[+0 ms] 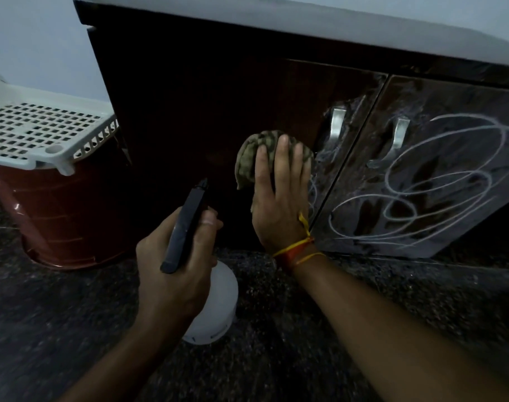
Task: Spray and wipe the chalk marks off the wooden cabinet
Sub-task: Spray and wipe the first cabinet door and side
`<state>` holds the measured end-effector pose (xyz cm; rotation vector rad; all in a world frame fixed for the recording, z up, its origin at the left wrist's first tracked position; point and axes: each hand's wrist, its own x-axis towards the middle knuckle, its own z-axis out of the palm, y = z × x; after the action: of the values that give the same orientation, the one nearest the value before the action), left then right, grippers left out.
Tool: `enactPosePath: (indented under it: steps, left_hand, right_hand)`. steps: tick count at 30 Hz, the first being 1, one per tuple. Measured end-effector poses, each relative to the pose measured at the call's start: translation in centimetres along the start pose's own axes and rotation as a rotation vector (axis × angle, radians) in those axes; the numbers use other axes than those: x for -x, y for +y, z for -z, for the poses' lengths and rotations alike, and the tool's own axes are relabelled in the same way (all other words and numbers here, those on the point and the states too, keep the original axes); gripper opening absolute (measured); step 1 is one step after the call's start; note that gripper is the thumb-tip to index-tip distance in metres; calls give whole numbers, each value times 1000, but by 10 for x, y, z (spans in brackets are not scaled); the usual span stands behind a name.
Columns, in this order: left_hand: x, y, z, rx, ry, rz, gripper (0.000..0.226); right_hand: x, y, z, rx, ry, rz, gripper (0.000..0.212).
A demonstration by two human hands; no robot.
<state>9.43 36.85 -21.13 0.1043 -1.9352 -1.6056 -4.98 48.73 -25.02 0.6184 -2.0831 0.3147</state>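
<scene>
A dark wooden cabinet (195, 111) stands ahead with two doors and metal handles. My right hand (282, 195) presses a crumpled greenish cloth (253, 158) flat against the left door, its fingers straight. A few faint chalk lines show just right of that hand. The right door (439, 169) carries large looping white chalk marks (421, 181). My left hand (175, 268) grips a spray bottle (215, 303) with a white body and a dark trigger head (186, 224), nozzle pointing up toward the cabinet.
A reddish-brown bucket (67, 216) with a white perforated lid (35, 132) stands at the left beside the cabinet. The floor (276, 358) is dark speckled stone. A pale wall is behind the bucket.
</scene>
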Motion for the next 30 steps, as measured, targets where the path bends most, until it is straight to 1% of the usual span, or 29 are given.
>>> enactPosePath:
  steps: [2,5,8,10,14,16,18,19,22,24,27,30]
  left_hand:
    - [0,-1,-2,5,1,17,27]
    - [-3,2,-4,22,8,25,32]
    - [-6,3,-2,36,17,18,28]
    - [-6,2,-1,37,20,14,28]
    - [-1,-4,-1,30,10,20,41]
    - [0,-7,-2,28,3,28,45]
    - [-1,-7,-2,25,3,31,46]
    - [-1,-7,-2,27,4,35,44]
    - [-3,-7,0,7,6,25,28]
    - [-3,-7,2,-13,0,18,25]
    - [1,-10,3,-6,-4,28,26]
    - [3,-14,0,-10,-8,29,38]
  right_hand:
    - [4,0,-3,7,1,-11,52]
    - [27,8,-6,58,-73,50,57]
    - [46,19,-3,99,-137,126,62]
    - [43,20,-1,104,-139,140,60]
    - [24,13,-6,67,-63,24,55]
    - [29,10,-9,64,-49,-22,57]
    - [44,11,-12,77,-70,-28,62]
    - [52,13,-12,85,-85,-13,64]
    - [70,19,-10,113,-130,40,69]
    - [69,20,-8,103,-133,36,69]
    - [51,14,-9,41,-73,-87,64]
    - [43,4,-10,5,-42,-218,65]
